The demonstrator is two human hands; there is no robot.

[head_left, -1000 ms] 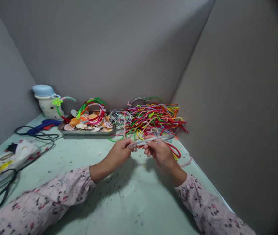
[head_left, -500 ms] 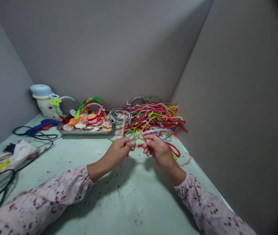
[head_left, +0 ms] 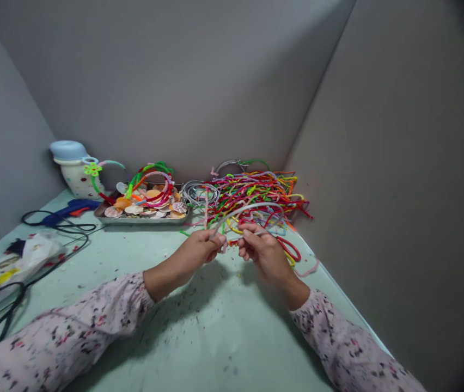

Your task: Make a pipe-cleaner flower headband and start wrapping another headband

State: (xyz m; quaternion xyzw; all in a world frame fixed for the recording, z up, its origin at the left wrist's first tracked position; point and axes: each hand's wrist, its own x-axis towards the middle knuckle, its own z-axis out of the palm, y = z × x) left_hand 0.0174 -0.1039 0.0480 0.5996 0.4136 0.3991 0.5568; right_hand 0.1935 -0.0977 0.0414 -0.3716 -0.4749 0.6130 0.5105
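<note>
A thin grey hoop point(head_left: 256, 206), shaped like a headband, arches up and away between my two hands. My left hand point(head_left: 199, 251) pinches one end of it between thumb and fingers. The fingers of my right hand point(head_left: 268, 255) are closed on its other side, to the right. A small pinkish bit shows at the left fingertips, too small to make out. Just behind the hoop lies a heap of coloured pipe cleaners point(head_left: 256, 188). Red and yellow loops point(head_left: 291, 249) lie beside my right hand.
A metal tray point(head_left: 144, 221) holds seashells and bands wrapped in pipe cleaner. Several grey hoops point(head_left: 199, 191) lie right of it. On the left are a white bottle with a blue lid point(head_left: 74, 171), a blue glue gun point(head_left: 71, 211), a black cord point(head_left: 58, 265) and a plastic bag point(head_left: 38, 250).
The hoop's arch has tipped upward and stands higher above my hands. My left hand has shifted very slightly; my right hand has stayed nearly in place.
</note>
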